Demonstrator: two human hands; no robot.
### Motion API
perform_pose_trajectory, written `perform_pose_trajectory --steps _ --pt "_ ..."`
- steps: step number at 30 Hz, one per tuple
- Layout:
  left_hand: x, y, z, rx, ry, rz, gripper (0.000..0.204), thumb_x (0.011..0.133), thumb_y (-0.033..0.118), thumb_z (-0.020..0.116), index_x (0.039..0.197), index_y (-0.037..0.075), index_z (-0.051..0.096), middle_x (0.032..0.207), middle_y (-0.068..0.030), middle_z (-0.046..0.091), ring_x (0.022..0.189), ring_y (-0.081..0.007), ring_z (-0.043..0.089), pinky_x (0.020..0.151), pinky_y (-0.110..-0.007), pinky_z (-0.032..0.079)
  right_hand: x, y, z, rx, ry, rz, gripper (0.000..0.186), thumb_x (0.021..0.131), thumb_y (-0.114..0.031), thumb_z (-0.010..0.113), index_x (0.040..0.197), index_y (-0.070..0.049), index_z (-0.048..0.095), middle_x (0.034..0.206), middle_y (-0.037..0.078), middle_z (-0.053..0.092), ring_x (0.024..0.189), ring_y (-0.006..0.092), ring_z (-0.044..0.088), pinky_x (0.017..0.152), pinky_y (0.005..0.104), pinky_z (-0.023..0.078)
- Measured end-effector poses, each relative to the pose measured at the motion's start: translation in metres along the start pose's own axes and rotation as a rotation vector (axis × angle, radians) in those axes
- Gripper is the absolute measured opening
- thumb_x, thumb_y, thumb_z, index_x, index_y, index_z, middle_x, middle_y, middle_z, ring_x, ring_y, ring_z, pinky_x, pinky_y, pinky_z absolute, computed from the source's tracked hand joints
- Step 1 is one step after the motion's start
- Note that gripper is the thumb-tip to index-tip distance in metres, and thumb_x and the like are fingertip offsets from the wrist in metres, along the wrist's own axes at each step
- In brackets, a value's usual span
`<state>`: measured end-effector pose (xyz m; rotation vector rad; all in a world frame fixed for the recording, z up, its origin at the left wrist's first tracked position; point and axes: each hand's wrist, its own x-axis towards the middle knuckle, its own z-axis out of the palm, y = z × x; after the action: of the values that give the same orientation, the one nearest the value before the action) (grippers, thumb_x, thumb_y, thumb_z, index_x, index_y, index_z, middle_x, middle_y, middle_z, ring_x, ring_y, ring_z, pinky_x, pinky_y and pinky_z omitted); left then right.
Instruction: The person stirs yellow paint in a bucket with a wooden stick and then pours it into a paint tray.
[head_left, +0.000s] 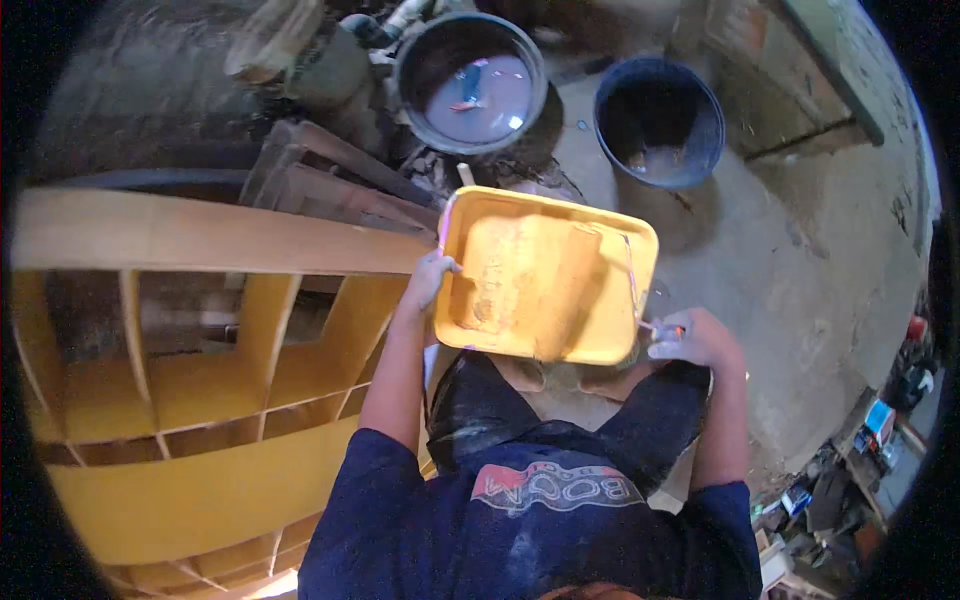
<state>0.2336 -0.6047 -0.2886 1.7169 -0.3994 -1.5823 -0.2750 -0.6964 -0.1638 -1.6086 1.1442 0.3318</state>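
A yellow paint tray tilts in front of me above my lap, its inside smeared with yellow paint. My left hand is closed on its left rim, thumb over the edge. Inside the tray, toward the right, lies a yellow-coated paint roller. Its thin wire frame runs along the tray's right side and out over the edge. Beside the lower right corner, my right hand closes around the roller's handle, of which a small orange-red bit shows between the fingers.
At left stands a large wooden frame with yellow-painted compartments. Beyond the tray are a round tub of cloudy liquid and a dark blue bucket. Loose boards lie behind the frame; mixed clutter lines the lower right.
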Motion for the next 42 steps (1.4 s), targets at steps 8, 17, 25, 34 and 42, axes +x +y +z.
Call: perform_pose_trajectory --steps 8,17,25,34,42 --pt "-0.118 0.086 0.031 -0.055 -0.043 0.055 0.034 0.080 0.014 0.064 0.111 0.001 0.068 0.098 -0.0070 0.069 0.089 -0.0174 0.066 0.081 -0.033 0.055 -0.104 -0.125 -0.046 -0.084 0.196 0.253 0.057 0.073 -0.045 0.092 0.099 0.000 0.070 0.079 0.011 0.071 0.064 0.0180 0.064 0.066 0.0365 0.054" --pt "-0.202 0.124 0.015 -0.050 -0.060 0.086 0.039 0.081 0.023 0.070 0.113 0.001 0.070 0.102 -0.0083 0.071 0.089 -0.0203 0.068 0.087 -0.035 0.055 -0.141 -0.163 -0.088 0.380 -0.207 0.052 0.056 0.067 -0.022 0.095 0.115 -0.007 0.069 0.091 -0.004 0.070 0.070 0.0071 0.062 0.059 0.0239 0.051" --pt "-0.371 0.189 -0.013 -0.200 0.005 0.269 0.051 0.100 0.039 0.066 0.130 -0.002 0.067 0.118 -0.0121 0.072 0.107 -0.0178 0.068 0.094 -0.032 0.053 -0.191 -0.239 -0.107 0.289 -0.215 -0.122 0.050 0.068 -0.012 0.090 0.112 -0.004 0.068 0.089 0.000 0.071 0.067 0.0109 0.064 0.057 0.0270 0.052" --pt "-0.579 0.116 0.022 -0.513 0.209 0.424 0.067 0.108 0.048 0.049 0.152 -0.001 0.047 0.145 -0.0163 0.060 0.130 -0.0217 0.061 0.111 -0.037 0.049 -0.210 -0.327 -0.136 0.216 -0.568 -0.329 0.058 0.069 -0.008 0.092 0.120 -0.004 0.066 0.104 0.000 0.070 0.097 0.0142 0.066 0.089 0.0317 0.053" --pt "-0.596 0.053 0.110 -1.193 0.283 1.042 0.084 0.102 0.064 0.051 0.159 0.005 0.036 0.158 -0.0148 0.048 0.144 -0.0315 0.048 0.119 -0.051 0.040 -0.162 -0.419 -0.123 0.084 -0.865 -0.472 0.052 0.072 -0.013 0.090 0.118 -0.004 0.067 0.103 -0.001 0.068 0.096 0.0128 0.064 0.089 0.0297 0.051"
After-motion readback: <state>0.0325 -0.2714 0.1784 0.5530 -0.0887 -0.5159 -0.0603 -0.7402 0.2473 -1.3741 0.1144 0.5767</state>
